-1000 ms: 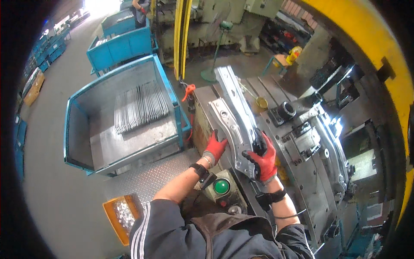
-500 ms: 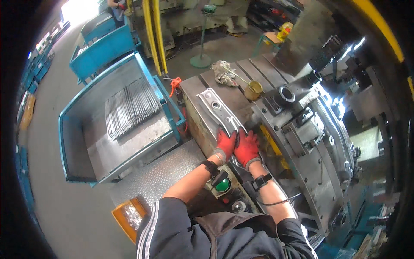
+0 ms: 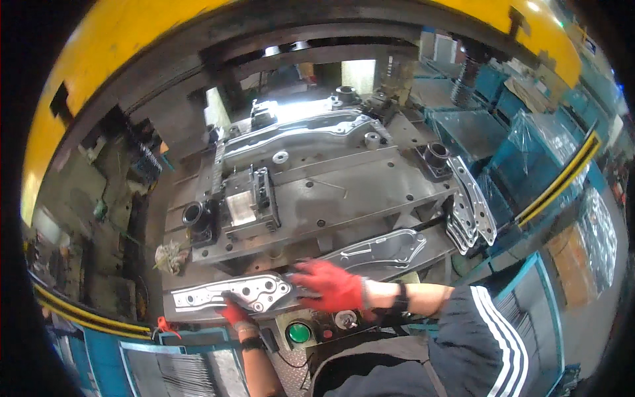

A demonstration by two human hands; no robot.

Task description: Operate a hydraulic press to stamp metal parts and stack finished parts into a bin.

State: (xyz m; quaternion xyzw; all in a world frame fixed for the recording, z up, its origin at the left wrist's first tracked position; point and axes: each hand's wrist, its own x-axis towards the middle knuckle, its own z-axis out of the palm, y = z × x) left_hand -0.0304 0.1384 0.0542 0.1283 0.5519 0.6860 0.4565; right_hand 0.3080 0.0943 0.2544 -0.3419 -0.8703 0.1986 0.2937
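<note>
A long stamped sheet-metal part (image 3: 254, 292) with several holes lies flat along the front ledge of the press die (image 3: 344, 192); its far end (image 3: 390, 246) reaches to the right. My left hand (image 3: 235, 311), in a red glove, grips the part's near edge from below, towards its left end. Also in a red glove, my right hand (image 3: 329, 284) lies with fingers spread on top of the part's middle and hides that stretch. My striped dark sleeve (image 3: 489, 331) comes in from the lower right.
A stack of similar stamped parts (image 3: 471, 210) leans at the die's right side. A green push button (image 3: 299, 332) sits just below the ledge. A crumpled rag (image 3: 170, 255) lies on the left. A blue bin holding metal strips (image 3: 175, 372) stands at lower left; the yellow press frame (image 3: 132, 59) arches overhead.
The view has swung from the blue bin to the press die. The part, held raised in both hands before, now lies on the die's front ledge, and my right hand has flattened onto it.
</note>
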